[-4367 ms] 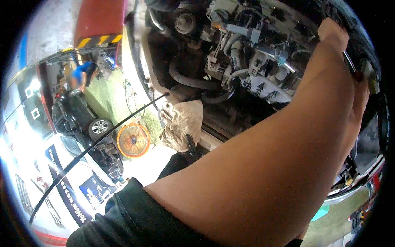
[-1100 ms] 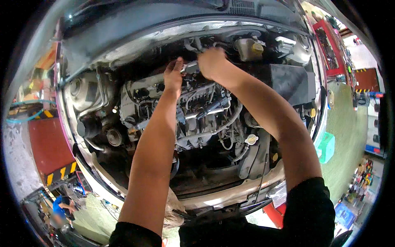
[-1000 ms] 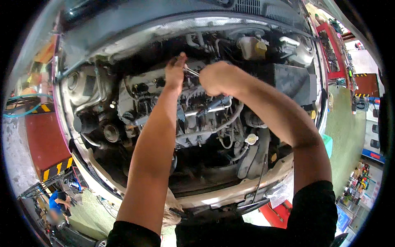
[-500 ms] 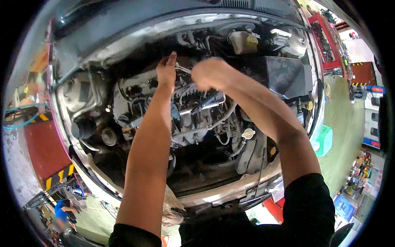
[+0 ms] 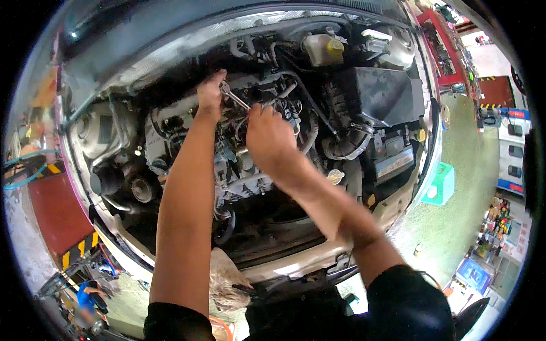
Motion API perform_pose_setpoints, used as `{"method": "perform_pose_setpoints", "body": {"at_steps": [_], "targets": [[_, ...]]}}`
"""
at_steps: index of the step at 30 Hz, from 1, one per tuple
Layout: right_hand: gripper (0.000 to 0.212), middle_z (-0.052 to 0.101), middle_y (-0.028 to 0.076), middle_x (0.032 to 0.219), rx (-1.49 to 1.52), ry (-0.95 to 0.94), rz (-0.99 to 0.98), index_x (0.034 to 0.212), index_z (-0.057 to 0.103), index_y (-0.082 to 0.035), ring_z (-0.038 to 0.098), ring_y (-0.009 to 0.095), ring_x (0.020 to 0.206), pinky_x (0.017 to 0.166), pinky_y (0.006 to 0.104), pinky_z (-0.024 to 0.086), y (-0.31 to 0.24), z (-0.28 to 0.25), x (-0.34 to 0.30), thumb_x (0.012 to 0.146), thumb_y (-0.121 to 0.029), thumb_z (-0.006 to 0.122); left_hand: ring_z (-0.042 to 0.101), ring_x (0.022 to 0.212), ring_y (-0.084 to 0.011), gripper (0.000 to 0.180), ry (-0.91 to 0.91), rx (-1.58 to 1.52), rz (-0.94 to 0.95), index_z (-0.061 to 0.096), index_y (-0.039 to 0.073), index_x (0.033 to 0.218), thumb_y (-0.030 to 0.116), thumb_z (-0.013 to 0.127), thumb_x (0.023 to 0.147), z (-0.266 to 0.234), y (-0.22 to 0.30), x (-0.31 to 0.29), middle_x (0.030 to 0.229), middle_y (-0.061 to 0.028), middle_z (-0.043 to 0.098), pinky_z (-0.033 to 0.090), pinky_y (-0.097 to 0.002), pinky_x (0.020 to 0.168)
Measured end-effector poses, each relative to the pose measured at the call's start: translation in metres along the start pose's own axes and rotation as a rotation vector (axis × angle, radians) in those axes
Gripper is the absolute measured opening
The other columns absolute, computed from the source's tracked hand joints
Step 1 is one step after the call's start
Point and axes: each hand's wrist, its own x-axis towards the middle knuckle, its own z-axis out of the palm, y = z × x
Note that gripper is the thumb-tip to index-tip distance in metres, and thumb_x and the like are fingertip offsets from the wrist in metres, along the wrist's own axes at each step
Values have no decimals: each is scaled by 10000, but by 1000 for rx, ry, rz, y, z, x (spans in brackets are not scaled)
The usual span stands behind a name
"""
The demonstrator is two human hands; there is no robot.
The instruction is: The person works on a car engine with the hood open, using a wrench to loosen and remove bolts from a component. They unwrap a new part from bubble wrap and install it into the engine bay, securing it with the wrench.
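A silvery wrench [image 5: 238, 100] slants over the top of a car engine [image 5: 170, 113]. My right hand [image 5: 271, 132] is closed round its near end, knuckles up. The wrench's far head lies against the edge of my left hand [image 5: 210, 98], which rests at the back of the engine. One finger of my left hand points up and away; the rest are partly hidden, and I see no grip on the wrench. What the wrench head sits on is hidden. Hoses, wiring and metal pipes lie beneath both hands.
A black air box [image 5: 375, 94] and ribbed intake hose [image 5: 348, 142] stand to the right, with a battery [image 5: 395, 162] nearer. A pale fluid reservoir [image 5: 318, 50] with a yellow cap sits behind. A green crate [image 5: 439, 184] stands on the floor outside. Another person [image 5: 88, 295] is far left.
My right hand has swung toward me and left, carrying the wrench's near end with it. My left hand stays near the wrench head. The whole view has shifted slightly.
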Motion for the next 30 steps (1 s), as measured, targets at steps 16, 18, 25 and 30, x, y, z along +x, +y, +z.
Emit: {"method": "perform_pose_setpoints", "body": {"at_steps": [16,18,25,30], "targets": [[377,676,118,1133,-289,370,-261,1243,648,-72,646,362,1068,813,444,535,94,29,115,880,-175,635,677,1104,-394,509,342,1212,73,752,26,1081,445,477,989,56,20,10,1178,-232,700,533,-458,966],[428,632,140,1148,-300,68,34,1308,571,-11,603,346,1162,871,449,525,44,4,54,921,-192,571,665,942,-352,500,185,1340,282,724,35,993,471,481,1009,40,24,11,1002,-193,671,524,-447,847],[229,668,132,814,39,-147,-178,1020,595,9,713,304,668,605,429,581,12,-10,10,870,-162,603,551,555,-248,614,-131,786,224,576,18,753,587,568,982,25,42,6,602,-78,532,443,-416,576],[198,728,173,1077,-138,-107,-228,987,742,-36,694,355,1055,878,479,575,98,1,193,844,-144,658,703,1012,-405,489,513,1051,224,739,8,1012,428,489,1021,78,14,-24,1021,-244,728,545,-487,875]]}}
